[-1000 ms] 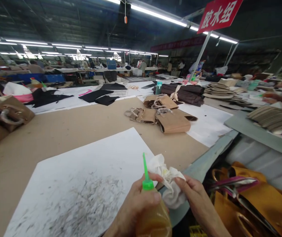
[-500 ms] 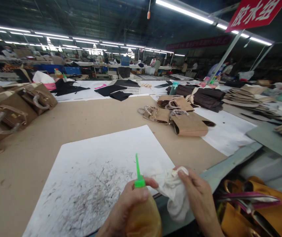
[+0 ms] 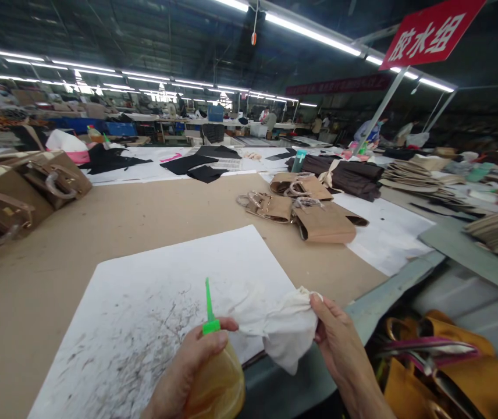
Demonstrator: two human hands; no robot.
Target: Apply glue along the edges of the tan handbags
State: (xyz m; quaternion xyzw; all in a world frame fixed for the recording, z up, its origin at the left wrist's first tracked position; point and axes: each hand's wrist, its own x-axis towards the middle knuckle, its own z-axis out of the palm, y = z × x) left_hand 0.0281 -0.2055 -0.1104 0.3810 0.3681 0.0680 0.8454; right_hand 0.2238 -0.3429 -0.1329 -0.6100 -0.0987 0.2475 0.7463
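Observation:
My left hand (image 3: 188, 364) grips a squeeze bottle (image 3: 214, 381) of amber liquid with a green pointed nozzle, held upright near the bottom edge. My right hand (image 3: 340, 346) pinches a crumpled white cloth (image 3: 275, 326) just right of the nozzle; the cloth stretches across to my left fingers. Both hands hover over the near edge of a large white paper sheet (image 3: 153, 291) marked with dark scratchy smears.
Tan handbags (image 3: 314, 218) lie mid-table, more brown bags (image 3: 9, 192) at the left. Dark brown fabric (image 3: 345, 171) and black pieces (image 3: 201, 166) lie farther back. Orange bags (image 3: 450, 372) sit below the table edge at right. Stacked pieces (image 3: 497, 233) rest on a neighbouring table. People work far off.
The bottle and my left hand have shifted left and lower. The cloth has been spread out wider between my two hands. The view has swung slightly.

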